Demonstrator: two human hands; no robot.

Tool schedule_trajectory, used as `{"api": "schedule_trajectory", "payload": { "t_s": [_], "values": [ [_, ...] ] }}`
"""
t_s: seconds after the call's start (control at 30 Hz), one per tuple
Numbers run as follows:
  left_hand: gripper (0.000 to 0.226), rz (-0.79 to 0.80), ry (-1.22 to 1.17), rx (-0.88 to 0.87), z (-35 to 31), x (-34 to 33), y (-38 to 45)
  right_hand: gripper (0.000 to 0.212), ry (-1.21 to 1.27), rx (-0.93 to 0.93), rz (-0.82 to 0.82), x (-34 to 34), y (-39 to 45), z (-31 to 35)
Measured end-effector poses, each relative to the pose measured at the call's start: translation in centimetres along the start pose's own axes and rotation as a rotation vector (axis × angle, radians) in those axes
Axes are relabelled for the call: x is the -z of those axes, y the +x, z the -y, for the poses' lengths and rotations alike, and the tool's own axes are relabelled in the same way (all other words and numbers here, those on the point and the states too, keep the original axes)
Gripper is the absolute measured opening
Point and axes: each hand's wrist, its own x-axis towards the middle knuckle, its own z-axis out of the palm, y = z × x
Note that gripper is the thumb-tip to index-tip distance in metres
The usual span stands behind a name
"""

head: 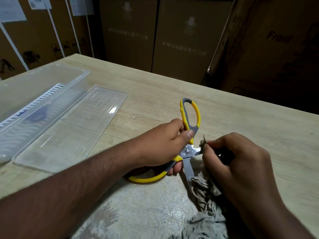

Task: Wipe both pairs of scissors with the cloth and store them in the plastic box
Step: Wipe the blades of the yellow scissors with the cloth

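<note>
Left hand (164, 144) clamped on yellow scissors (187, 149), blades splayed wide above the table (155, 87). Right hand (241, 163) pinches cloth (205, 192) on the upper blade near the pivot; blade tip hidden, probably runs rightward under that hand. Plastic box (34, 107) lies far left, open

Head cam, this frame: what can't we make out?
- Second pair of scissors: not identifiable in the head view; a dark smudge shows through the plastic box wall, too blurred to tell.
- Upper blade of the yellow scissors: its tip is hidden by the cloth and right hand.
- Plastic box: left end cut off by the frame edge.
- Lower handle loop: partly covered by the left hand.
- Cardboard cartons' print: too dim and blurred to read.
</note>
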Motion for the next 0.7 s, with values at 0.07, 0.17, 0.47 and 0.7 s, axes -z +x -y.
{"api": "schedule_trajectory", "payload": {
  "t_s": [0.07, 0.17, 0.47, 0.7],
  "values": [
    [0.028, 0.014, -0.004, 0.002, -0.10, -0.11, -0.03, 0.009, -0.022, 0.018, -0.004, -0.12, -0.13, 0.12],
    [0.030, 0.027, -0.013, 0.024, 0.08, -0.20, -0.18, 0.007, -0.042, 0.089, 0.070, -0.45, -0.36, 0.39],
    [0.019, 0.033, 0.092, -0.002, 0.40, -0.20, -0.23, 0.006, -0.004, -0.079, 0.032, -0.14, 0.08, 0.18],
    [0.018, 0.025, 0.053, -0.002, 0.32, -0.23, -0.30, 0.006, -0.071, 0.053, 0.052, -0.61, -0.62, 0.56]
  ]
}}
